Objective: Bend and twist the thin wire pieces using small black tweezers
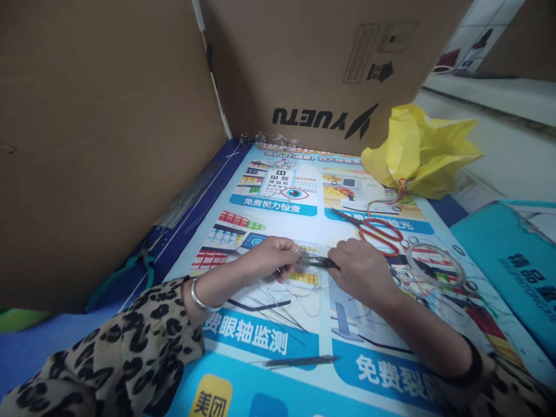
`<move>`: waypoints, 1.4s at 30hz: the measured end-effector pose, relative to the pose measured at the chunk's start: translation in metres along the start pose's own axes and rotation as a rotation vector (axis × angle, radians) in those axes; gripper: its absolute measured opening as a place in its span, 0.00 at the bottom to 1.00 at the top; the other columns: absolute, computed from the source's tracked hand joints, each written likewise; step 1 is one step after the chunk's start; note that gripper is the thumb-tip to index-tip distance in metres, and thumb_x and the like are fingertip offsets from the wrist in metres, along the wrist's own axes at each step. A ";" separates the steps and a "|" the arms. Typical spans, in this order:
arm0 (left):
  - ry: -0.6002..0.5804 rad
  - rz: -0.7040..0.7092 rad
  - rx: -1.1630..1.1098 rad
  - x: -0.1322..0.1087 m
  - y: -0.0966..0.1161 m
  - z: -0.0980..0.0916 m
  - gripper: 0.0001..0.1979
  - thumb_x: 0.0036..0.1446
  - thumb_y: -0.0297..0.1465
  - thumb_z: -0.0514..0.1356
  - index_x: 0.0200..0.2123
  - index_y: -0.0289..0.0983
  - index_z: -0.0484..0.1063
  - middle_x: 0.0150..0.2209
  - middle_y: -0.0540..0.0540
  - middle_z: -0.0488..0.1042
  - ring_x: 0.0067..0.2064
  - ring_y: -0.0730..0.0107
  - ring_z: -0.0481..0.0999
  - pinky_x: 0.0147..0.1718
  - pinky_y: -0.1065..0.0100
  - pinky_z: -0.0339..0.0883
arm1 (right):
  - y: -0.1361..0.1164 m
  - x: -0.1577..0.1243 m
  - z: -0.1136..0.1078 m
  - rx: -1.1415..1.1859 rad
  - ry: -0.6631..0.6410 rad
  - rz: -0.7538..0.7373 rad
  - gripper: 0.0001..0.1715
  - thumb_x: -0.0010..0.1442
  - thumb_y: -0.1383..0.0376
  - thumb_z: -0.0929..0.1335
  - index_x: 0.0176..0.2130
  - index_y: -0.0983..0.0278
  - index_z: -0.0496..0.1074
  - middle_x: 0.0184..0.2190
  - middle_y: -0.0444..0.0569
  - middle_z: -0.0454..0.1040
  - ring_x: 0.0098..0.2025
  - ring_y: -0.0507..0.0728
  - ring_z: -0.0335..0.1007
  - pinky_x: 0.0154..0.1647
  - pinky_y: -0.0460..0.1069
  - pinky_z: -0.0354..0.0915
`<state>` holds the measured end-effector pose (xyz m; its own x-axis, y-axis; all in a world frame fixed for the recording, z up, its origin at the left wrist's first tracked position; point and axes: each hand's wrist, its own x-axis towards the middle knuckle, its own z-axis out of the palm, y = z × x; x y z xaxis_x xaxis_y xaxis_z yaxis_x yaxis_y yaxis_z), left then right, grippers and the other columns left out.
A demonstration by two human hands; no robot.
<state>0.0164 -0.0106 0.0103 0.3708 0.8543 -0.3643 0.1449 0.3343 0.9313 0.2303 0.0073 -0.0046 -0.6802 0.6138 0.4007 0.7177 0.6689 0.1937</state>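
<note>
Over the printed sheet, my left hand (278, 258) is closed, thumb and fingertips pinched together. What it pinches is too small to make out, though a thin wire-like line shows at the fingertips. My right hand (362, 272) is wrapped round a dark metal tool (319, 262) whose narrow, shiny end points left and reaches my left fingertips. The tool's handle is hidden in the fist, so I cannot tell its exact kind. Below my left hand lie several loose thin wires (278, 307). Nearer me is a dark bundle of straight wires (302, 361).
Orange-handled scissors (380, 234) and a wire coil (434, 266) lie right of my hands. A yellow bag (417, 150) stands behind them, beside a teal box (512, 260). Teal-handled pliers (145, 267) lie left. Cardboard walls (313, 63) enclose the back and left.
</note>
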 end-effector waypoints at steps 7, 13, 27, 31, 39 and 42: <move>0.103 0.005 -0.128 -0.003 0.007 0.002 0.06 0.48 0.30 0.56 0.22 0.35 0.63 0.15 0.55 0.62 0.14 0.81 0.60 0.12 0.77 0.53 | 0.011 -0.002 0.001 0.009 0.014 0.068 0.10 0.54 0.65 0.64 0.24 0.65 0.70 0.23 0.47 0.68 0.30 0.54 0.59 0.34 0.48 0.50; 0.094 -0.014 -0.115 -0.003 0.009 0.001 0.06 0.49 0.29 0.56 0.22 0.36 0.64 0.15 0.55 0.63 0.14 0.82 0.59 0.12 0.78 0.53 | 0.012 -0.001 0.002 0.019 -0.066 0.142 0.11 0.55 0.64 0.62 0.26 0.65 0.70 0.24 0.47 0.69 0.31 0.54 0.61 0.35 0.48 0.50; 0.105 -0.063 0.074 0.001 0.001 0.002 0.05 0.47 0.31 0.54 0.22 0.37 0.62 0.17 0.54 0.65 0.14 0.80 0.62 0.11 0.77 0.52 | 0.006 0.001 -0.007 -0.048 -0.229 0.246 0.13 0.57 0.60 0.61 0.29 0.62 0.71 0.28 0.46 0.75 0.32 0.54 0.68 0.27 0.47 0.47; 0.183 0.006 0.153 0.002 -0.002 0.004 0.04 0.47 0.31 0.53 0.24 0.37 0.62 0.18 0.54 0.65 0.17 0.78 0.65 0.13 0.77 0.57 | 0.004 0.004 -0.021 -0.113 -0.302 0.258 0.13 0.56 0.60 0.61 0.27 0.62 0.70 0.26 0.47 0.74 0.28 0.53 0.67 0.24 0.48 0.43; 0.266 0.130 0.349 -0.002 -0.004 0.006 0.05 0.49 0.30 0.50 0.26 0.37 0.64 0.18 0.54 0.65 0.18 0.79 0.64 0.14 0.79 0.57 | -0.004 0.010 -0.038 -0.105 -0.432 0.288 0.13 0.56 0.59 0.60 0.28 0.60 0.71 0.24 0.47 0.73 0.27 0.54 0.67 0.22 0.47 0.41; 0.286 0.102 0.286 -0.002 -0.002 0.007 0.04 0.48 0.30 0.50 0.26 0.37 0.63 0.20 0.53 0.66 0.19 0.78 0.66 0.14 0.79 0.57 | -0.004 0.011 -0.036 -0.091 -0.493 0.310 0.13 0.55 0.59 0.60 0.28 0.59 0.71 0.25 0.47 0.73 0.27 0.55 0.68 0.21 0.47 0.41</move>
<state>0.0213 -0.0158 0.0096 0.1326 0.9668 -0.2185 0.3843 0.1531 0.9104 0.2254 -0.0039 0.0310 -0.4099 0.9121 -0.0089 0.8892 0.4018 0.2187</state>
